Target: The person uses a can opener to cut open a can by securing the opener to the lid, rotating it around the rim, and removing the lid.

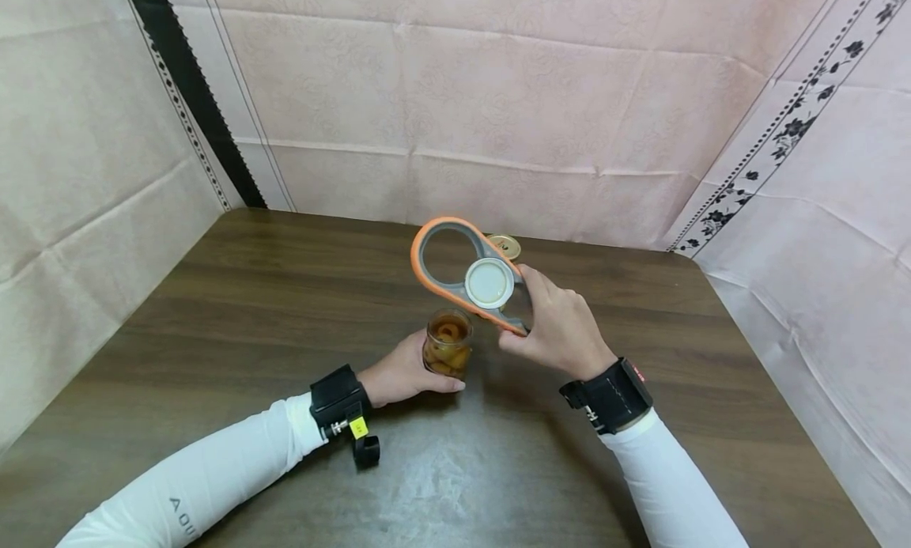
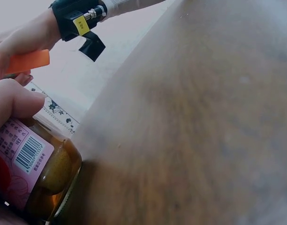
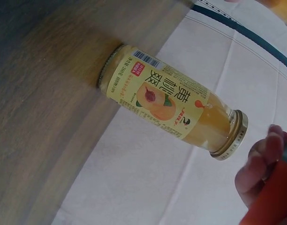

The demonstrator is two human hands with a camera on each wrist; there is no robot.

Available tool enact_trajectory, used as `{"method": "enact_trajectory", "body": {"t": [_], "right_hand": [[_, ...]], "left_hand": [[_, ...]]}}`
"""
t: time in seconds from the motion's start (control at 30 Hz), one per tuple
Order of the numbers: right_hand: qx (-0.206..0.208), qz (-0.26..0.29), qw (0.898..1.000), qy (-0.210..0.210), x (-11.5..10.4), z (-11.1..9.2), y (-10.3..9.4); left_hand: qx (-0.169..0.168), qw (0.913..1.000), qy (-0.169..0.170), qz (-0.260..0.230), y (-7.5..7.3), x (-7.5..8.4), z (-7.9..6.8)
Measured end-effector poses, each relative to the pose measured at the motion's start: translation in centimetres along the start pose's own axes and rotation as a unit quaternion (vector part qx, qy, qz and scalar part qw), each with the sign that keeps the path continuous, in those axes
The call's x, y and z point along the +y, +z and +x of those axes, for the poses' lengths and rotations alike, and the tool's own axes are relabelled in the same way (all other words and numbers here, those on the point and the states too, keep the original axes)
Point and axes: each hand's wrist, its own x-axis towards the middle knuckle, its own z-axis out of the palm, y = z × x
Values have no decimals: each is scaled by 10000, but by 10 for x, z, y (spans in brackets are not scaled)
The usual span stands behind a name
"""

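Note:
My left hand (image 1: 402,376) grips a lidless glass jar (image 1: 448,352) around its side, with brownish fruit pieces in liquid visible through the open top. A pink barcode label (image 2: 27,157) wraps it. My right hand (image 1: 558,326) holds an orange-and-grey jar opener (image 1: 416,257) with two loops, raised close above and beyond the jar's mouth. A round lid (image 1: 489,283), pale inner face showing, sits at the opener's middle. Past the right hand stands a closed yellow-peach jar (image 3: 167,101) with a gold lid (image 1: 505,246), partly hidden by the opener.
The brown wood-grain table (image 1: 285,295) lies under both hands. Pale cloth (image 1: 498,97) hangs behind it and along both sides, with a floral strip (image 1: 790,133) at the right. Black cuffs with small cameras sit on both wrists.

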Motion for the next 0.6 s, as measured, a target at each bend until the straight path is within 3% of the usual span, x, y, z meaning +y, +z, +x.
{"method": "enact_trajectory", "body": {"t": [0.3, 0.6], "right_hand": [[-44, 188, 9998, 23, -1, 0, -1], [-371, 201, 9991, 98, -2, -1, -1]], "left_hand": [[112, 9999, -58, 41, -4, -1, 2], [164, 9996, -221, -7, -10, -2, 2]]}}
